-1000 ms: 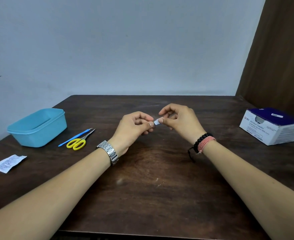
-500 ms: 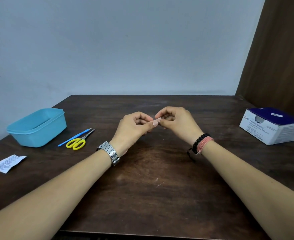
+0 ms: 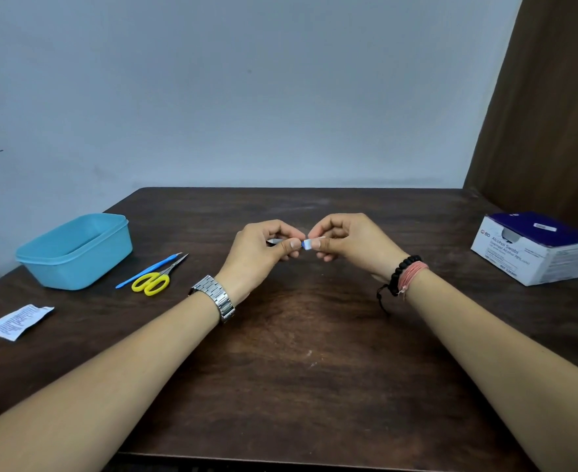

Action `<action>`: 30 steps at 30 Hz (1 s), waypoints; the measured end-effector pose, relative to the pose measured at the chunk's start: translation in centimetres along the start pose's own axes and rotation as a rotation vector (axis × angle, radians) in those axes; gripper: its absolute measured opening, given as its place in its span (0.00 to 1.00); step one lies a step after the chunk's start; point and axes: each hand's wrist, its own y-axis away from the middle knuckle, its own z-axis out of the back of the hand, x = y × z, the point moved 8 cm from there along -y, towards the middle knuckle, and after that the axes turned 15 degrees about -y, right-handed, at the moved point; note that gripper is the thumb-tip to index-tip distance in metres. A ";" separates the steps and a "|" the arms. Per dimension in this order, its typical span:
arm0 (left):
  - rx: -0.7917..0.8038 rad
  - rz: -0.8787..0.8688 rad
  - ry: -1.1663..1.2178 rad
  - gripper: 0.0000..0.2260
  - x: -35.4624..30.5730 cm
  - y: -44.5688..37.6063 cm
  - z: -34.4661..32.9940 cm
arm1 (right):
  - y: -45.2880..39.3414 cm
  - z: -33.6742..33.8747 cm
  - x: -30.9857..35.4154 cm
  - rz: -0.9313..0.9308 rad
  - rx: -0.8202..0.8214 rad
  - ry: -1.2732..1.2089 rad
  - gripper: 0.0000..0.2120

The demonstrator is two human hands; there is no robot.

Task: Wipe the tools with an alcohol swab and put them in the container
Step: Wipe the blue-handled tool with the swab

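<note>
Above the middle of the dark wooden table [image 3: 297,369] my two hands meet thumb to thumb. My left hand [image 3: 263,257] grips a small grey metal tool [image 3: 274,240], of which only a short end shows among the fingers. My right hand [image 3: 348,243] pinches a white alcohol swab [image 3: 308,245] against the tool's other end. At the left stands the open light-blue container [image 3: 76,264]. Beside it lie yellow-handled scissors [image 3: 153,282] and a thin blue tool [image 3: 147,271].
A torn white swab wrapper [image 3: 18,321] lies near the table's left edge. A white and purple box of alcohol swabs [image 3: 536,253] sits at the far right. A brown curtain hangs behind it, and a pale wall stands behind the table.
My hands closed together half a second ago, hiding the swab. Now they have drawn slightly apart, and the swab shows again between my thumbs.
</note>
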 end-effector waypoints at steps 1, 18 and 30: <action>-0.002 -0.006 -0.019 0.05 0.0 0.0 0.0 | 0.0 0.0 0.0 0.000 0.014 0.003 0.05; -0.088 0.110 0.337 0.15 1.0 -0.1 0.8 | 0.1 -1.2 -0.2 -0.002 0.009 -0.025 0.06; -0.157 0.174 0.435 0.05 1.7 -0.4 2.1 | 0.4 -1.6 0.5 0.045 0.001 -0.094 0.06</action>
